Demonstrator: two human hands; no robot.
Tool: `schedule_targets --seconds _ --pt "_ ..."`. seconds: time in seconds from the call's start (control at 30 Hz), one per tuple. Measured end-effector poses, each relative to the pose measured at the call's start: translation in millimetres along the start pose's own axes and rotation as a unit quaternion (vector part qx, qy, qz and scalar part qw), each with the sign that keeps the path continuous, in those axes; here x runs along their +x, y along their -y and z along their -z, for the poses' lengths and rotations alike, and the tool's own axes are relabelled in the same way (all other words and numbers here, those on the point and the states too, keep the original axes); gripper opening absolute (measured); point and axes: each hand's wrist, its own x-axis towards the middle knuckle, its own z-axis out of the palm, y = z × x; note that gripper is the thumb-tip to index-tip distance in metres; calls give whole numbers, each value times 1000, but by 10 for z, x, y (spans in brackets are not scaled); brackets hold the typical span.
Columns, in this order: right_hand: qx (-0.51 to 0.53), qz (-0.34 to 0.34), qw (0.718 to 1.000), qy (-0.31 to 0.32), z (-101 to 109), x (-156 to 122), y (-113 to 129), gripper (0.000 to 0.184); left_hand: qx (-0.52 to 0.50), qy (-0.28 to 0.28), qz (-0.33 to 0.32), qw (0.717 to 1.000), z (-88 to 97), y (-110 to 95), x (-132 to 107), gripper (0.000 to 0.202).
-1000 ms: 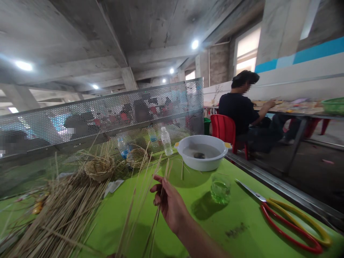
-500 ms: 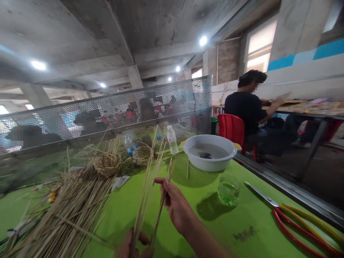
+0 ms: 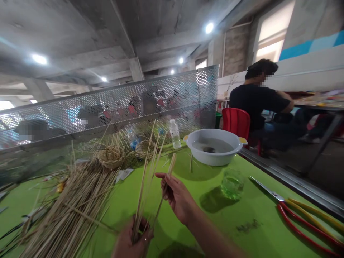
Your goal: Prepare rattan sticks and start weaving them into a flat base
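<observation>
My left hand [image 3: 134, 240] is at the bottom edge, fingers closed round the lower ends of a small bunch of thin straw sticks [image 3: 147, 179] that stand upright and fan out. My right hand [image 3: 177, 197] is just right of the bunch, pinching one of those sticks [image 3: 167, 182] between thumb and fingers. Both hands hover above the green tabletop [image 3: 188, 222].
A big heap of straw sticks [image 3: 72, 211] lies at the left, small woven nests [image 3: 111, 157] behind it. A white basin of water [image 3: 213, 145], a glass [image 3: 232, 184], a bottle [image 3: 175, 134] and red-and-yellow shears [image 3: 301, 211] sit to the right. A perforated screen [image 3: 120, 107] backs the table; a person sits on a red chair [image 3: 238, 123].
My left hand has risen into view, gripping the bunch's base and standing the sticks upright. My right hand stays on one stick. The view has shifted slightly left and down.
</observation>
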Motion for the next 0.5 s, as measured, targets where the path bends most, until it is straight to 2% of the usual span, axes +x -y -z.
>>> schedule_targets --seconds 0.2,0.37,0.5 --pt "1 -10 1000 -2 3 -3 15 46 -37 5 14 999 1 9 -14 52" --pt "-4 -5 1000 -4 12 1 7 47 -20 4 6 1000 14 10 -11 53" --pt "-27 13 999 -33 28 18 -37 44 3 9 -8 1000 4 13 -12 61"
